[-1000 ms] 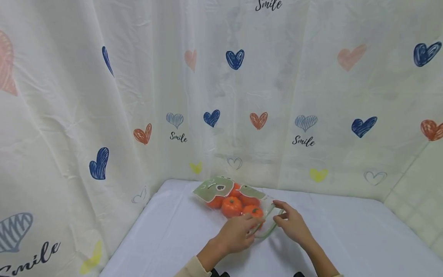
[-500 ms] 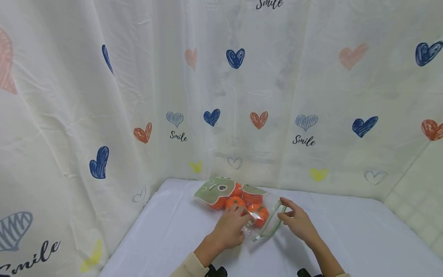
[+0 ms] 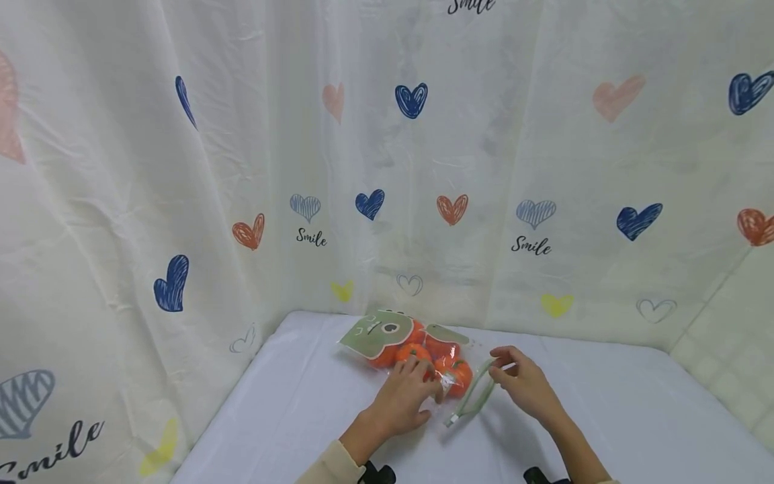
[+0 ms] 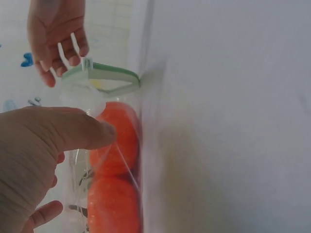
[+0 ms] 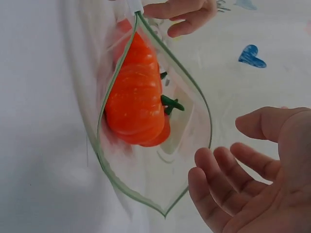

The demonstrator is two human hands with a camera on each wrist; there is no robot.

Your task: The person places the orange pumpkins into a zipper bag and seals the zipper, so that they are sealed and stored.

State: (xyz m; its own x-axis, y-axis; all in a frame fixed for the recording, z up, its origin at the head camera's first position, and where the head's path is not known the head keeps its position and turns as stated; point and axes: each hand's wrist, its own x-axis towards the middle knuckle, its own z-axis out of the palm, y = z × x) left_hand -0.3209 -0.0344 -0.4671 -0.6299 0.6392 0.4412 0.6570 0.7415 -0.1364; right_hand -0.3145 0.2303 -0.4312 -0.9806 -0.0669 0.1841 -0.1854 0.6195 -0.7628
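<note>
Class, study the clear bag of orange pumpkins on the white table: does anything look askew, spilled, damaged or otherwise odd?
Nothing is spilled or damaged. The clear plastic zip bag lies on its side on the white table, its green-edged mouth gaping open, orange toy pumpkins all inside. The left hand rests on it.

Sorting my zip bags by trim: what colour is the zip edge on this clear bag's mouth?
Green; the zip edge shows best in the right wrist view.
</note>
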